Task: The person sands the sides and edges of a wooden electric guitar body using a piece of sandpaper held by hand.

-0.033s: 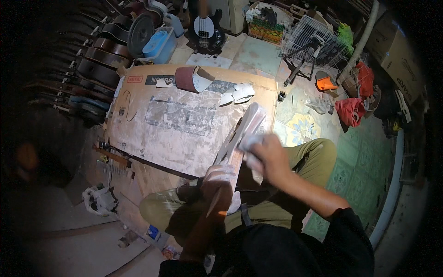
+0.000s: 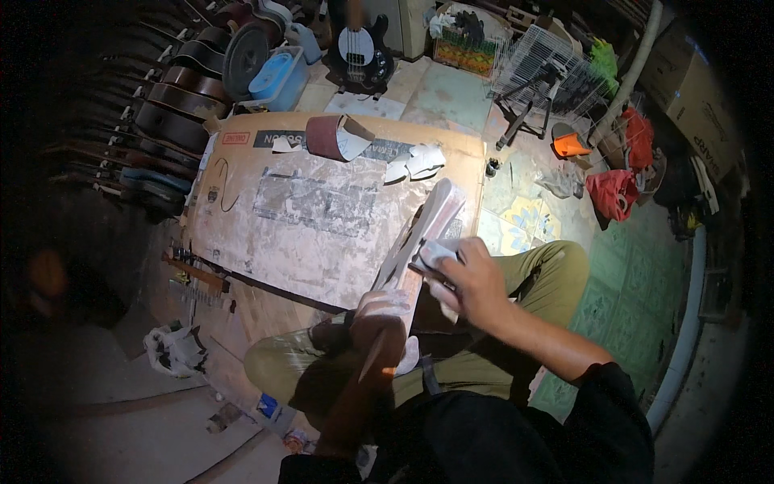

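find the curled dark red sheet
In the head view, left of centre, the curled dark red sheet lies near the far edge of the cardboard, right of a small white scrap and left of folded white pieces.

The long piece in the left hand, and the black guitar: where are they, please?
Long piece (image 2: 426, 223), head view: its upper part.
Black guitar (image 2: 359, 50), head view: the front of its body.

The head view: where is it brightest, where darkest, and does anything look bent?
In the head view, the flowered floor tile looks brightest; corners go black, the guitars sit dim; the pale strip at right bows; the wooden piece is well lit.
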`<state>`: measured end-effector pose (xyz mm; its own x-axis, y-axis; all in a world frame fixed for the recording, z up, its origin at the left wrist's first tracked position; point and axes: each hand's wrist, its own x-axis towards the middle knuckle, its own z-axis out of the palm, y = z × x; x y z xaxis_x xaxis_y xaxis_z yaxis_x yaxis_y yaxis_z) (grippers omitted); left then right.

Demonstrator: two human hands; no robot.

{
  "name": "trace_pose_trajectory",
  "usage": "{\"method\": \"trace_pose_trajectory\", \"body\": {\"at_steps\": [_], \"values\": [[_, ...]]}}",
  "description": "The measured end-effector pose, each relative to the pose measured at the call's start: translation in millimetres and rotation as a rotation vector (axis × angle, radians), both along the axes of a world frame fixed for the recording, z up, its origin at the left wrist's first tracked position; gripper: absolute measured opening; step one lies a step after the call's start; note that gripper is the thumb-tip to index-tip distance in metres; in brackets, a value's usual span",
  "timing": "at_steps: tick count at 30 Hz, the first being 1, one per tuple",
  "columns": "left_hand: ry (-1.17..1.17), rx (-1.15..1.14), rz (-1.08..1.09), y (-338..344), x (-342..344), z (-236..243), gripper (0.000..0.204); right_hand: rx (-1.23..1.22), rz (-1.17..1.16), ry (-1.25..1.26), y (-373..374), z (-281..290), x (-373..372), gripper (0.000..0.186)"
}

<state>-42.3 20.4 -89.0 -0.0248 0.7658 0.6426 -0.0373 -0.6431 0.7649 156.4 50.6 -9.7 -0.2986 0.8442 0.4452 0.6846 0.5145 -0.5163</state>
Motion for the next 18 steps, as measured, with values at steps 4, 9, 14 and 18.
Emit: {"method": "trace_pose_trajectory", "body": {"at_steps": [4, 9, 14, 18], "values": [[0.053, -0.012, -0.007, 2, 9, 5, 0.009, -0.059, -0.326, 0.155, 61, -18, 44, 0.026], [0.025, -0.249, 0.157, -28, 8, -23, 0.013, -0.061, -0.099, -0.024, 18, -16, 23, 0.029], [0.055, 0.037, 0.237, -13, 17, -25, 0.005, -0.043, -0.149, -0.004, 26, -19, 31, 0.020], [0.097, -0.117, 0.137, -18, 9, -35, 0.004, -0.047, -0.089, -0.043, 25, -28, 41, 0.025]]}}
